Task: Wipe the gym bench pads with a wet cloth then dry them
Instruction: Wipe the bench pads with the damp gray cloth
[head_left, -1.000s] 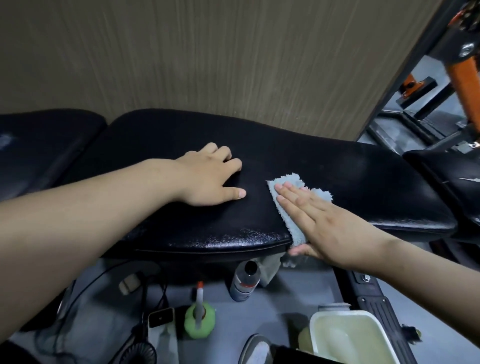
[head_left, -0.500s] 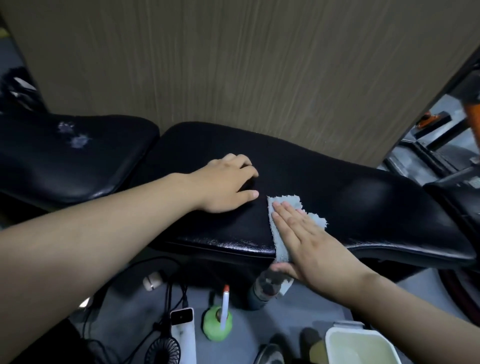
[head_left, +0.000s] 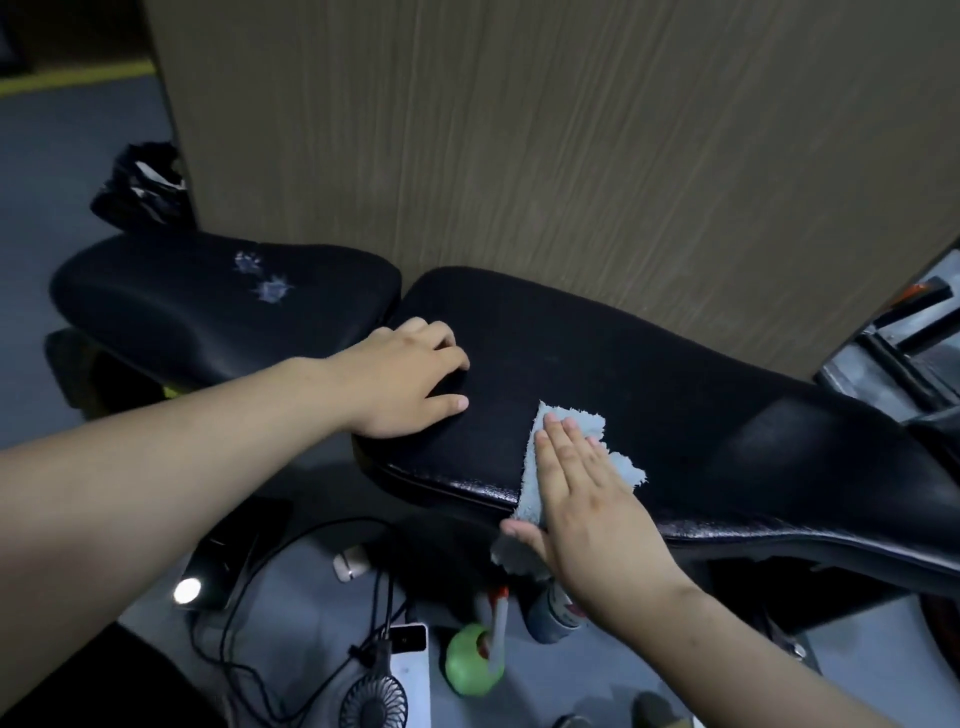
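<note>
Since half a second ago the view has swung left, bringing the whole seat pad (head_left: 208, 301) and a dark bundle (head_left: 140, 187) on the floor behind it into sight, and the gap between the two hands has widened. At this moment the left hand (head_left: 405, 379) rests palm down on the near left end of the long black back pad (head_left: 675, 395), close to the gap that separates it from the seat pad; its fingers are loosely bent onto the vinyl with the thumb stretched out to the side, and it holds nothing. To its right and apart from it, the right hand (head_left: 587, 499) lies flat on a light blue cloth (head_left: 582, 421), fingers straight and close together, pressing the cloth against the pad, with the thumb spread out at the pad's front edge. The cloth sits on the top of the back pad near its front edge and drapes over that edge, a frayed corner hanging below the thumb. Two pale worn patches (head_left: 262, 278) mark the top of the seat pad. A wood-grain panel (head_left: 519, 156) stands directly behind both pads. On the grey floor under the bench lie black cables (head_left: 244, 597), a small fan (head_left: 371, 701), a white flat device (head_left: 410, 660), a green round object (head_left: 470, 665) with a white stick standing in it, and a bottle (head_left: 553, 613) partly hidden by the right wrist.
</note>
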